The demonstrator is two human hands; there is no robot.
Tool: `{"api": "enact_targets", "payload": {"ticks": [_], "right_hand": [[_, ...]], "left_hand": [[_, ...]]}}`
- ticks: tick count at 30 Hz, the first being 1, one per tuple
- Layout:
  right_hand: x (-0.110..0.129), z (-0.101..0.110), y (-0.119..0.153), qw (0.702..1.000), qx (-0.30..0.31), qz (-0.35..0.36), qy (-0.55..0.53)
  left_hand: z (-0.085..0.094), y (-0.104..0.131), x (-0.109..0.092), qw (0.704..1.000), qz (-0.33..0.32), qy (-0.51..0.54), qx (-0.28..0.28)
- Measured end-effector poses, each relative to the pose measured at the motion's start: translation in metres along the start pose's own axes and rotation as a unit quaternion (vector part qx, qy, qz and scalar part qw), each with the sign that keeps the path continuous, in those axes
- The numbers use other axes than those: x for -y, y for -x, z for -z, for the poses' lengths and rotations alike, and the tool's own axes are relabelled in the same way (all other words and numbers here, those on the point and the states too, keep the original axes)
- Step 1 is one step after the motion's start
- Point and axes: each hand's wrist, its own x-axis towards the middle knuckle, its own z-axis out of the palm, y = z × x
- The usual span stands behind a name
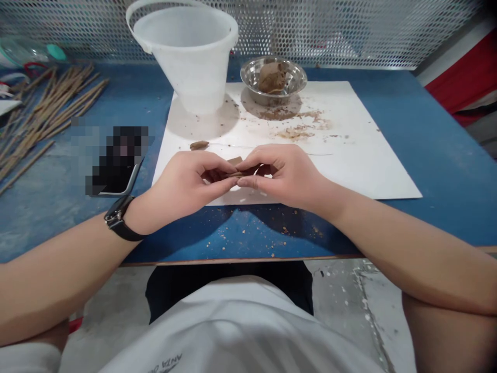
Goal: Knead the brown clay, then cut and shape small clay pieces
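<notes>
My left hand (186,178) and my right hand (289,173) meet over the front edge of a white board (357,166). Between their pinched fingertips is a small brown clay-like piece (235,161), with a flat upper part and a thinner strip below. The fingers cover much of it. Just beyond my left hand lies a small brown lump (199,145). A thin, pale line like a fine stick or wire runs from near that lump to the right behind my hands.
At the back stand a white bucket (194,67) and a metal bowl (252,90) holding a large brown lump (272,77). Many thin brown sticks (58,109) and a phone (120,171) lie on the left. Brown crumbs dot the board and blue table (435,140). A perforated metal panel (349,36) closes the rear.
</notes>
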Motion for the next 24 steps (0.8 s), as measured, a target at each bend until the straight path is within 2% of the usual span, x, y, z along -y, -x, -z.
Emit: {"api": "enact_targets", "payload": {"ticks": [3, 5, 7, 10, 13, 16, 24], "right_hand": [[0.002, 0.012, -0.002, 0.997, 0.015, 0.04, 0.065], [0.001, 0.029, 0.002, 0.993, 0.033, 0.03, 0.111], [-0.004, 0.05, 0.012, 0.988, 0.034, -0.01, 0.153], [-0.016, 0.081, 0.036, 0.973, 0.0, -0.088, 0.212], [-0.026, 0.104, 0.057, 0.96, 0.044, -0.135, 0.24], [-0.028, 0.115, 0.064, 0.956, 0.083, -0.139, 0.245], [-0.028, 0.126, 0.042, 0.94, 0.121, -0.13, 0.29]], "left_hand": [[0.003, 0.0, 0.002, 1.0, -0.008, 0.005, 0.013], [0.006, -0.001, 0.005, 1.0, -0.012, 0.002, 0.011], [0.009, -0.002, 0.007, 1.0, -0.012, -0.011, 0.003], [0.011, -0.004, 0.008, 0.999, -0.007, -0.031, 0.012], [0.011, -0.005, 0.009, 0.999, -0.014, -0.037, 0.028], [0.012, -0.006, 0.01, 0.998, -0.026, -0.037, 0.043], [0.017, -0.008, 0.017, 0.996, -0.046, -0.055, 0.06]]}}
